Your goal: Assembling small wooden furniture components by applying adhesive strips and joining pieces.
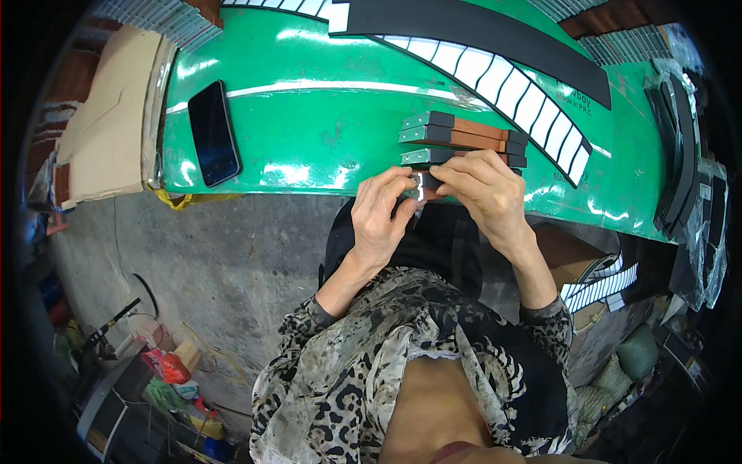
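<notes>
At the near edge of the green table, my left hand (pixel 380 210) and my right hand (pixel 488 192) come together on a brown bar (pixel 433 186) with a shiny end. The left thumb and fingers pinch its left end, and the right fingers press on its top close by. Much of the bar is hidden under the right hand. Just beyond my fingers lie several similar brown bars (pixel 475 137), with black end pieces and shiny faces at their left ends. Past them a strip of white pads (pixel 495 89) divided by black lines runs slantwise, partly under a wide black strip (pixel 495 35).
A dark phone (pixel 214 133) lies on the green table (pixel 309 131) at the left. Beside it stands a cardboard box (pixel 116 116). Black strips in clear plastic (pixel 684 170) hang over the right edge. An open carton (pixel 576 259) with white-padded strips stands below, at the right.
</notes>
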Tool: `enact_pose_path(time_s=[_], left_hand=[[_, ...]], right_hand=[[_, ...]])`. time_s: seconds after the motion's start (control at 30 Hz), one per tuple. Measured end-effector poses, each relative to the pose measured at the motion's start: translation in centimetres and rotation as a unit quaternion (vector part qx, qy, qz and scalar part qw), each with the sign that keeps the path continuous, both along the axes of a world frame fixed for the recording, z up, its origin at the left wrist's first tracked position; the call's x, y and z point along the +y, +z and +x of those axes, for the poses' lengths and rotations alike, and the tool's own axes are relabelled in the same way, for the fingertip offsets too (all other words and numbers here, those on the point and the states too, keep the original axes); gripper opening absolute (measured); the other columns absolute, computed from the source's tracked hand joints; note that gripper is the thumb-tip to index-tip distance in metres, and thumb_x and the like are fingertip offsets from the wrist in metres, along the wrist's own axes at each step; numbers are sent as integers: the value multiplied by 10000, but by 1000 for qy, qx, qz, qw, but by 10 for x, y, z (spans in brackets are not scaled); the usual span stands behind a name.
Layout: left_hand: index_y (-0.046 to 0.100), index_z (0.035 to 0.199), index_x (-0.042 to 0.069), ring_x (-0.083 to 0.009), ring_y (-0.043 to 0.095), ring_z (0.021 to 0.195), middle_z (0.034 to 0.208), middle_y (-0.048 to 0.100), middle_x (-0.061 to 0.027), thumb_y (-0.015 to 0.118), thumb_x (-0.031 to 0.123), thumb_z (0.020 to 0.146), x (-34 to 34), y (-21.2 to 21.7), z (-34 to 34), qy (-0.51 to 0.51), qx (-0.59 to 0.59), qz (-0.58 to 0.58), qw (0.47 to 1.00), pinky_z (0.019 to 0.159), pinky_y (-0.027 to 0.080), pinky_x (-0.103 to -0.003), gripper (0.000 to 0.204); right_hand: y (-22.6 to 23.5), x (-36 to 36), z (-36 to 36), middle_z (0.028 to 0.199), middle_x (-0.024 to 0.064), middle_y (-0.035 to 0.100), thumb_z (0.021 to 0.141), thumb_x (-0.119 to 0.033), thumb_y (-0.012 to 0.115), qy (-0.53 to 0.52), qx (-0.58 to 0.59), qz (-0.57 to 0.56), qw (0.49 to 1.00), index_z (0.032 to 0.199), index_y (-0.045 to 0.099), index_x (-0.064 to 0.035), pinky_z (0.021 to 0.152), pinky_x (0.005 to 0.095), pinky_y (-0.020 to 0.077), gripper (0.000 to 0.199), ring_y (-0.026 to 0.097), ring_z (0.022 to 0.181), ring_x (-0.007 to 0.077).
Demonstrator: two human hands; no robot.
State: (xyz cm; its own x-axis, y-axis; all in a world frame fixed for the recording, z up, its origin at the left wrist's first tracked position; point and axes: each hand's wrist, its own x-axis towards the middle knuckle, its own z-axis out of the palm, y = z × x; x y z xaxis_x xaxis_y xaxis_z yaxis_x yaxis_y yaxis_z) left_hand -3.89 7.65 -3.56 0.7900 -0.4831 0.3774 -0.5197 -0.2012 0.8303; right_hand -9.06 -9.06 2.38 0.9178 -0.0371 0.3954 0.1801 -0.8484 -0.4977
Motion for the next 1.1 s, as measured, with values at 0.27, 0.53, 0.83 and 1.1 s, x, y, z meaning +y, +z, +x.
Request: enact_pose_path(time_s=[0.27, 0.53, 0.83, 1.1], left_hand=[[611, 957, 27, -285, 601, 852, 1021, 609, -134, 735, -57, 606, 0, 3, 9, -24, -89, 15, 996, 731, 493, -342, 381], [620, 1045, 96, -214, 581, 839, 1023, 578, -91, 737, 134, 650, 8, 12, 22, -104, -153, 60, 981, 694, 414, -338, 414], [552, 1101, 53, -239, 535, 989, 1112, 552, -94, 684, 115, 737, -1, 21, 124, -1, -156, 118, 981, 789, 372, -396, 392], [511, 1158, 30, -215, 476, 1091, 1187, 532, -65, 675, 220, 757, -43, -20, 200, 46, -182, 277, 943, 834, 347, -422, 474]], right_hand=[[29, -26, -11, 778, 73, 664, 705, 36, 680, -109, -39, 95, 989, 883, 687, -28, 572, 275, 470, 189, 605, 689, 196], [25, -50, 112, 777, 92, 640, 769, -107, 654, 20, 42, -4, 999, 818, 657, -32, 619, 344, 474, 90, 609, 706, 274], [-30, -55, 265, 912, 138, 620, 769, -148, 654, 47, 133, -115, 983, 909, 630, -29, 732, 406, 482, 186, 601, 840, 334], [-51, -45, 316, 878, 212, 615, 674, -100, 725, 38, 105, -165, 980, 791, 613, 17, 693, 431, 507, 200, 622, 836, 359]])
